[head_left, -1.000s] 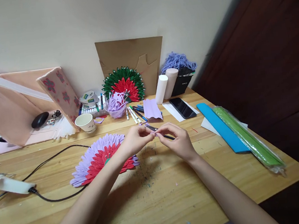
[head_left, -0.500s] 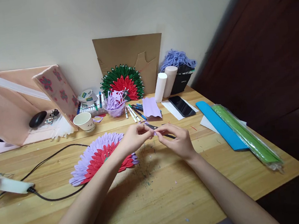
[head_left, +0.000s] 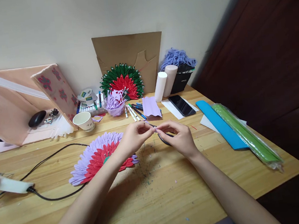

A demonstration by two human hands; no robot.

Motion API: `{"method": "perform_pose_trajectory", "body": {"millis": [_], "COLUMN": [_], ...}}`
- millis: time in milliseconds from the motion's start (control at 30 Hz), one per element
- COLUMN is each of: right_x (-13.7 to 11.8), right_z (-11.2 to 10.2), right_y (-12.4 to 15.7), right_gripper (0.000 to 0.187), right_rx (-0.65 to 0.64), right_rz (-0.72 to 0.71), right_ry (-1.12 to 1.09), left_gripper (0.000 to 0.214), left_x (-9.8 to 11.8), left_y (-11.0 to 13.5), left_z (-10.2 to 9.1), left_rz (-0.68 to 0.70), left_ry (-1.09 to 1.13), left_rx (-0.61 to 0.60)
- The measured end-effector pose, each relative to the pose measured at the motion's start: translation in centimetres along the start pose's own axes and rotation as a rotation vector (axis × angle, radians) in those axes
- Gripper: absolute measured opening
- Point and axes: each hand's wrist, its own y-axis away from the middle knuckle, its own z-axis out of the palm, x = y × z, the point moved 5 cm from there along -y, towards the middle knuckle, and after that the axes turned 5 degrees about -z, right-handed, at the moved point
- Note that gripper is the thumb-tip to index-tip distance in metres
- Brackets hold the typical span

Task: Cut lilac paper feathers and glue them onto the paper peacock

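My left hand (head_left: pixel 136 137) and my right hand (head_left: pixel 178 137) meet above the middle of the table, fingertips pinched around a tiny piece of purple paper (head_left: pixel 155 129). Most of that piece is hidden by the fingers. Dark-handled scissors (head_left: pixel 165 141) lie on the table just behind and under my right hand. Beside and partly beneath my left forearm rests a fan-shaped paper craft (head_left: pixel 95 158) with purple outer petals and red inner ones. A sheet of purple paper (head_left: pixel 151 107) lies beyond my hands.
Behind stand a paper cup (head_left: pixel 84 121), a bowl of purple paper strips (head_left: pixel 115 106), markers (head_left: pixel 133 113) and a green-red fan (head_left: pixel 122 82) against cardboard (head_left: pixel 129 46). On the right are a phone (head_left: pixel 182 105), blue paper (head_left: pixel 222 125) and wrapped green paper (head_left: pixel 245 135). A glue gun (head_left: pixel 10 183) lies left.
My right hand has shifted slightly right, and the fingertips have drawn a little apart, showing more of the purple piece. The scissors' handle shows more below the fingers.
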Motion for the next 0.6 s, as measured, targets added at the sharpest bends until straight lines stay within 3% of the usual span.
{"method": "perform_pose_trajectory", "body": {"millis": [67,167,233,333,467,600], "right_x": [-0.3,-1.0,-1.4,-1.6,-1.2,0.0], "right_z": [-0.3,-0.6,-0.7,-0.7,-0.4,0.0], "right_y": [-0.1,-0.2,-0.2,-0.1,-0.3,-0.3], "right_gripper": [0.006,0.010,0.014,0.017,0.015,0.010], "right_rx": [0.007,-0.010,-0.040,-0.058,-0.078,-0.086], "right_rz": [-0.053,-0.205,-0.304,-0.374,-0.287,-0.044], "right_ry": [0.022,0.102,0.161,0.204,0.143,-0.011], "left_gripper": [0.035,0.048,0.044,0.027,0.017,0.013], "left_x": [-0.2,-1.0,-1.2,-0.9,-0.6,-0.7], "left_y": [-0.1,-0.1,0.0,0.1,0.1,0.1], "left_z": [-0.1,0.3,0.6,0.4,0.0,-0.1], "left_rz": [-0.077,-0.296,-0.390,-0.378,-0.327,-0.351], "left_ry": [0.056,0.209,0.285,0.290,0.248,0.244], "left_rx": [0.005,-0.078,-0.152,-0.159,-0.106,-0.079]}}
